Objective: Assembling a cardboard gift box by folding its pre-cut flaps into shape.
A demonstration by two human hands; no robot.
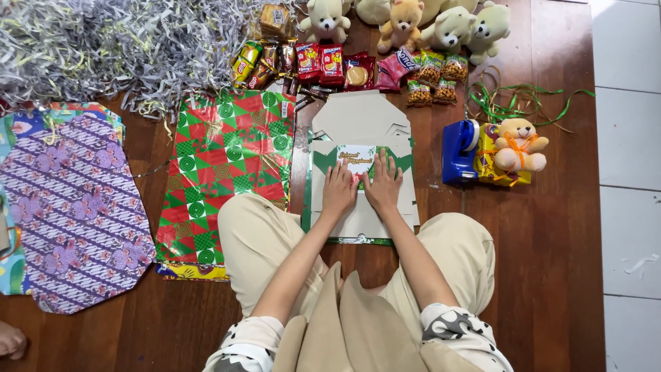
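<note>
**Both palms flat on the unfolded box blank**

I sit on the wooden floor point(551, 262) with the flattened cardboard box point(363, 131) laid out between my knees, grey inner side up. My left hand point(339, 189) and right hand point(383, 184) rest side by side on its lower middle, fingers stretched out and pressed flat; neither hand grasps anything. The palms down read as holding the card flat against the floor, probably along a fold line. Just above my fingertips is the green and white printed panel point(357, 158), partly covered by my right hand.

Placement notes:
- Red and green wrapping paper point(220, 158) lies just beside the box on my left, its edge touching or slightly under the box; I cannot tell which.
- Purple patterned paper point(76, 207) lies further left, well apart from my hands.
- Shredded paper filler point(117, 41) is heaped at the far left corner.
- Snack packets point(330, 65) sit in a row beyond the box, with four plush bears point(406, 24) behind them.
- On my right, near the box: a blue tape dispenser point(458, 151), touching a yellow gift pack with a small bear point(518, 146) on top. Green ribbon point(523, 96) curls loosely behind them.

Everything is fanned around the box within arm's reach.
</note>
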